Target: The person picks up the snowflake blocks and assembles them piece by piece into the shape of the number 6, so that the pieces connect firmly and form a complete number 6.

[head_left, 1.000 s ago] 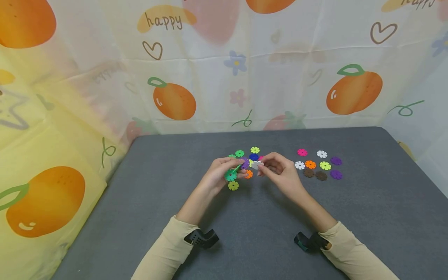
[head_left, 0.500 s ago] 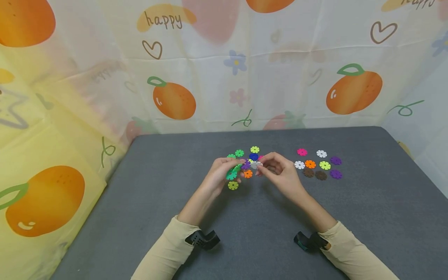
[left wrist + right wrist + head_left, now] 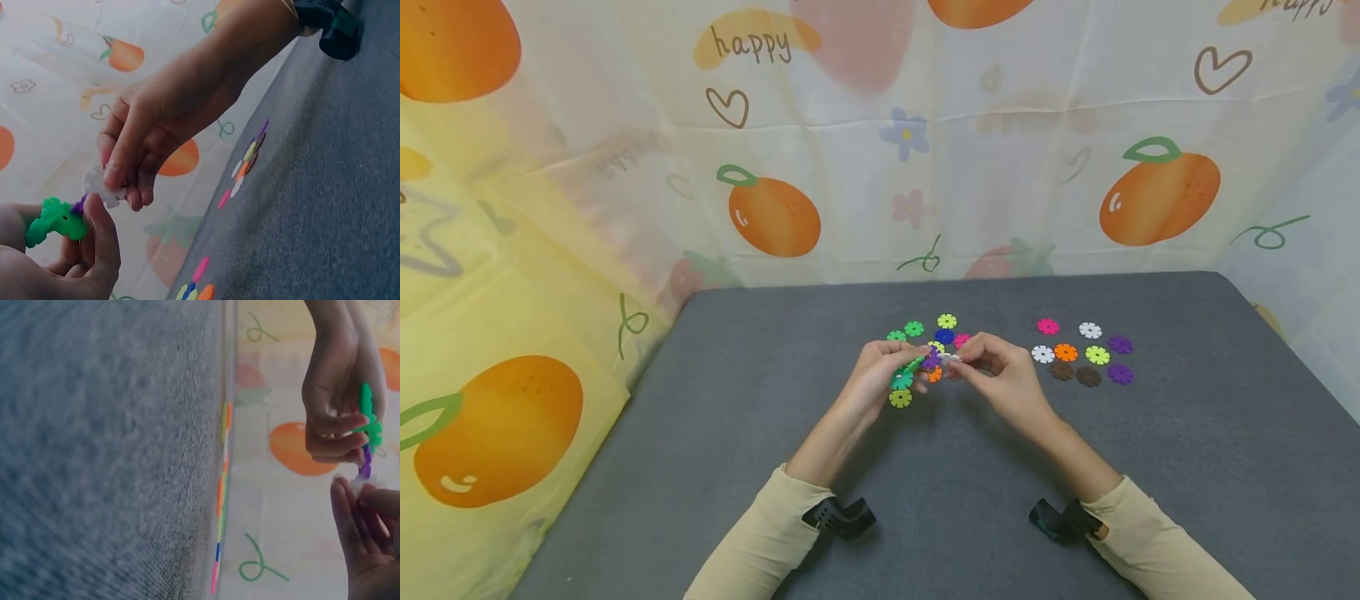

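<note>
My left hand (image 3: pixel 868 375) grips a small joined piece made of green notched plastic discs (image 3: pixel 59 222) and a purple notched disc (image 3: pixel 932 358). Between thumb and fingertips, my right hand (image 3: pixel 1009 379) pinches a white notched disc (image 3: pixel 95 182). The white disc's edge meets the purple disc in both wrist views, and the two hands face each other above the grey table. Parts of the green discs are hidden behind the left fingers.
Loose discs lie around and behind the hands, among them a yellow disc (image 3: pixel 947 321), a blue disc (image 3: pixel 944 336) and a yellow-green disc (image 3: pixel 900 398). Further right on the grey table (image 3: pixel 1187 467) is another group, with an orange disc (image 3: pixel 1065 352) and a brown disc (image 3: pixel 1088 377).
The green and purple piece has turned in my left hand and shifted slightly right. The white disc has tilted to nearly edge-on in the head view; the right hand stays almost in place.
</note>
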`<control>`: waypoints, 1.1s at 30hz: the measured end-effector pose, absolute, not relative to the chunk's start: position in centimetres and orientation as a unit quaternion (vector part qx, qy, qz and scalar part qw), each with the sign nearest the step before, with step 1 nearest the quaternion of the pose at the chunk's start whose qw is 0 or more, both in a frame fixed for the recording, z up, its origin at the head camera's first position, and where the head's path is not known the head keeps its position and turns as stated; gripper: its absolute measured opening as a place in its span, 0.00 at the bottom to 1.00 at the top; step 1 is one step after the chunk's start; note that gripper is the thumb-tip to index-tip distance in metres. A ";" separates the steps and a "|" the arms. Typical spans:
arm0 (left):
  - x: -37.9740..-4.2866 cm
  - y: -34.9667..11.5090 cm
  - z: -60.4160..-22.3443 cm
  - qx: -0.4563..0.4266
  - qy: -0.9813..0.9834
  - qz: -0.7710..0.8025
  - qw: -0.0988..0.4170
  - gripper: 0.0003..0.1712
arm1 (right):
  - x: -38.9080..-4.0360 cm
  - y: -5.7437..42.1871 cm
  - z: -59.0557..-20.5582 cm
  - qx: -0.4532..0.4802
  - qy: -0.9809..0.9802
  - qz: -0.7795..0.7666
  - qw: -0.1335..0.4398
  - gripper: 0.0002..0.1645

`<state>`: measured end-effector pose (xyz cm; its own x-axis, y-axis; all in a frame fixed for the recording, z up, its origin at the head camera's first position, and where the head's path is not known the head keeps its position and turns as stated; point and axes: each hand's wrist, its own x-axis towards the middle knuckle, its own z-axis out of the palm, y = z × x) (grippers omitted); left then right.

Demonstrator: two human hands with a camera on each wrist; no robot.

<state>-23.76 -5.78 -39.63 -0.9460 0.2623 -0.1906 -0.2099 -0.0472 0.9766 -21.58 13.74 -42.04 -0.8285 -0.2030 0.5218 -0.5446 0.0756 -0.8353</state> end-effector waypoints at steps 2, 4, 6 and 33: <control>-23.8 -5.8 -39.7 0.019 0.672 0.722 0.165 0.14 | -21.6 13.6 -42.1 0.261 -0.720 0.628 0.139 0.10; -23.8 -5.8 -39.8 0.019 0.674 0.719 0.167 0.13 | -21.6 13.7 -42.2 0.265 -0.720 0.626 0.138 0.10; -23.8 -5.9 -40.0 0.020 0.676 0.717 0.168 0.12 | -21.6 13.6 -42.2 0.268 -0.720 0.627 0.133 0.08; -25.2 -6.6 -41.6 0.042 0.666 0.696 0.265 0.17 | -22.4 13.7 -42.6 0.219 -0.761 0.609 0.039 0.08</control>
<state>-25.24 -6.64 -41.56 -0.8559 0.4249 -0.2949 -0.3129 0.0287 0.9494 -22.35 13.65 -42.63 -0.9008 -0.2864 0.3265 -0.3814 0.1622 -0.9101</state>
